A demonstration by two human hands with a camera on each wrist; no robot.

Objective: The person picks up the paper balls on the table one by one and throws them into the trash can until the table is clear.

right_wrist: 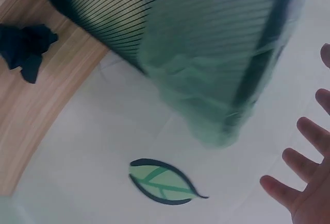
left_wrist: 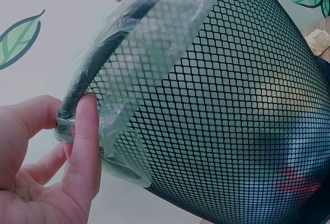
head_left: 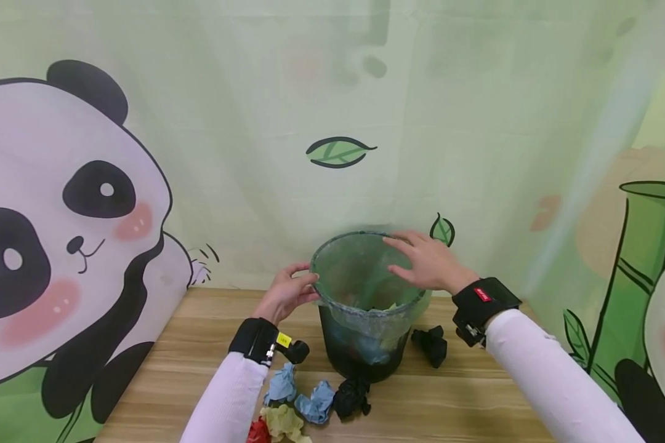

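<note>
A black mesh wastebasket (head_left: 360, 354) stands on the wooden table, lined with a translucent green bin bag (head_left: 354, 271) folded over its rim. Crumpled paper in blue, yellow and red shows through the mesh in the left wrist view. My left hand (head_left: 288, 290) pinches the rim and bag edge at the left, thumb on one side and fingers on the other (left_wrist: 56, 167). Above the right side of the rim is my right hand (head_left: 429, 261), its fingers spread and holding nothing; the right wrist view shows the fingers (right_wrist: 304, 165) apart from the bag.
Before the basket lie blue paper balls (head_left: 316, 403), a black one (head_left: 351, 397), a yellow one (head_left: 282, 423) and a red one (head_left: 258, 432). Another black ball (head_left: 432, 346) lies right of the basket. Behind the table hangs a panda-printed backdrop (head_left: 244, 154).
</note>
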